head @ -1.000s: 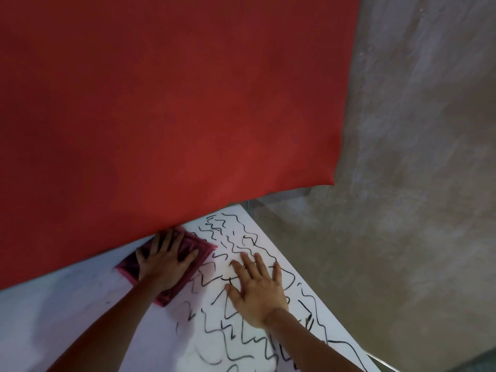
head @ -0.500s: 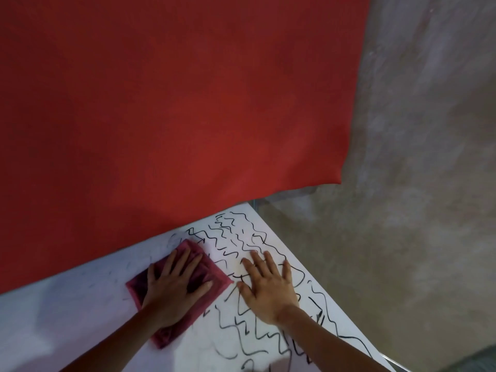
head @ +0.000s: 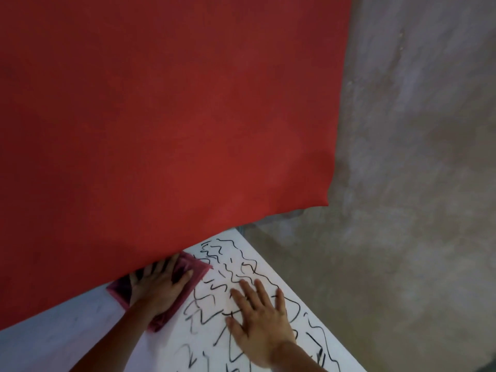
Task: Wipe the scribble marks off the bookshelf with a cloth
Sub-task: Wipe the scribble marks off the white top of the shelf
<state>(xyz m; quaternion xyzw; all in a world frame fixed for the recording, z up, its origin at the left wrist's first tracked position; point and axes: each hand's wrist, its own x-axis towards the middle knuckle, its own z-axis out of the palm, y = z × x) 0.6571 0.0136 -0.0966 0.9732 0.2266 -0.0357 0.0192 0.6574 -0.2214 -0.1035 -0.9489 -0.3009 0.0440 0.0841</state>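
Cloth [head: 199, 267] under flat left hand [head: 158, 288]; right hand [head: 261, 323] flat on black scribble marks [head: 233, 278].

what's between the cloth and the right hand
Only a strip of white shelf top marked with black scribbles; nothing else lies between the cloth and the right hand. The head view shows it.

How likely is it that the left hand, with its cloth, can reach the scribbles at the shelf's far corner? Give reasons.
Probably yes. The left hand presses the cloth just beside those scribbles, with nothing lying between. The right hand rests flat nearer the camera, out of that path.
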